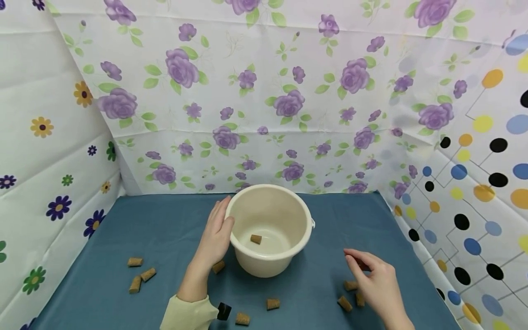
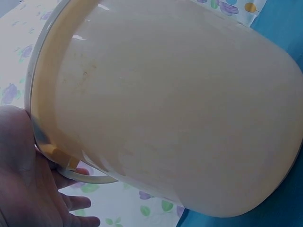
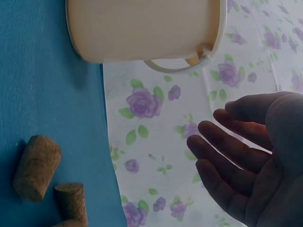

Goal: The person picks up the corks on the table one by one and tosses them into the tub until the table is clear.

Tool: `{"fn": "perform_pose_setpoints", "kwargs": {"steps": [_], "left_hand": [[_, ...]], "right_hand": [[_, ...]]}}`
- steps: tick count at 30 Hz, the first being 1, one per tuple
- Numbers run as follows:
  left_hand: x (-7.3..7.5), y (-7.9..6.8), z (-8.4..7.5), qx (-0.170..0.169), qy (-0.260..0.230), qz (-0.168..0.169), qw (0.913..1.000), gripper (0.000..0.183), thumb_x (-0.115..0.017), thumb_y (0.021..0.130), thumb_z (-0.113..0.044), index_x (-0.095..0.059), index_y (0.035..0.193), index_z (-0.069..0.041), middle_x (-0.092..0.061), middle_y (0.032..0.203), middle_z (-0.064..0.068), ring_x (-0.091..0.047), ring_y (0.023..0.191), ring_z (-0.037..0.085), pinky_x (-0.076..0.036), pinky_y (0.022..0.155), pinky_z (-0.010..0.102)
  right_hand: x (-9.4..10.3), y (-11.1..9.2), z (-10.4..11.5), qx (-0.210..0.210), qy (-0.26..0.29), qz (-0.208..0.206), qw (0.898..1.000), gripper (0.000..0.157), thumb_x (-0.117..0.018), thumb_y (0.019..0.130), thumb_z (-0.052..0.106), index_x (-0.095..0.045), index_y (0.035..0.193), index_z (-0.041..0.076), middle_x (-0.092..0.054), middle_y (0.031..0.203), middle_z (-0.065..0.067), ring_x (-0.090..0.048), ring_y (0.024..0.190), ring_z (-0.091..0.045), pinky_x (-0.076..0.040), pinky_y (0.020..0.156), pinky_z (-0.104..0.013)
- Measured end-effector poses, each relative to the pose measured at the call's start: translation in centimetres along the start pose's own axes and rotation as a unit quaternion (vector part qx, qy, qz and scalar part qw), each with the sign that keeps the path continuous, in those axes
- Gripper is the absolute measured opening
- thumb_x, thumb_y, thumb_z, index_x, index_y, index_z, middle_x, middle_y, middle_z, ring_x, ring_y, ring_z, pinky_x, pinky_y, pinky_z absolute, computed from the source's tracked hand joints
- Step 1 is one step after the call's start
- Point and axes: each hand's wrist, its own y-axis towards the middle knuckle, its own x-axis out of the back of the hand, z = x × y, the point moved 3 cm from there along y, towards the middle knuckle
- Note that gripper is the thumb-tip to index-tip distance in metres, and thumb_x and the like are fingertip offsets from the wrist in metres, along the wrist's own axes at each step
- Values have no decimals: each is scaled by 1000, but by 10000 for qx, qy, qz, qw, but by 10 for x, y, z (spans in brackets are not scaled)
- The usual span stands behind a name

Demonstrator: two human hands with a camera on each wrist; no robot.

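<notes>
A cream plastic bucket (image 1: 270, 266) stands upright, with one cork (image 1: 255, 239) lying inside on its bottom. My left hand (image 1: 217, 233) rests against the bucket's left rim, fingers stretched out along the outside near the handle (image 2: 90, 178). To the right of the bucket, my right hand (image 1: 377, 279) hovers over several corks (image 1: 344, 304). Its fingers are loosely bent, and nothing shows between thumb and fingers in the right wrist view. Two of those corks, one cork (image 3: 38, 168) and a second cork (image 3: 71, 201), appear at lower left in that view.
Three corks (image 1: 134, 284) lie at the left on the blue cloth (image 1: 173, 243). Another cork (image 1: 218, 266) is beside the left wrist, and two more, a cork (image 1: 272, 304) and a cork (image 1: 242, 319), lie in front. Patterned sheets (image 1: 264, 91) enclose the back and sides.
</notes>
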Motion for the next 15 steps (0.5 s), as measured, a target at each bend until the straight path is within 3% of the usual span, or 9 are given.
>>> {"fn": "perform_pose_setpoints", "kwargs": {"steps": [6, 15], "left_hand": [[-1, 0, 0, 19, 9, 12, 10000, 59, -40, 113, -20, -29, 170, -8, -25, 175, 13, -5, 164, 33, -7, 127, 68], [0, 0, 0, -2, 51, 21, 10000, 59, -40, 114, -21, -28, 170, -7, -25, 175, 12, -4, 164, 33, -6, 127, 68]], "right_hand": [[2, -3, -7, -394, -46, 526, 9978, 24, -71, 106, 32, -82, 123, 20, -79, 109, 3, -72, 86, -9, -60, 72, -26], [1, -7, -19, -754, -47, 966, 9925, 25, -72, 105, 29, -80, 126, 17, -79, 110, 3, -72, 89, -9, -61, 74, -28]]}}
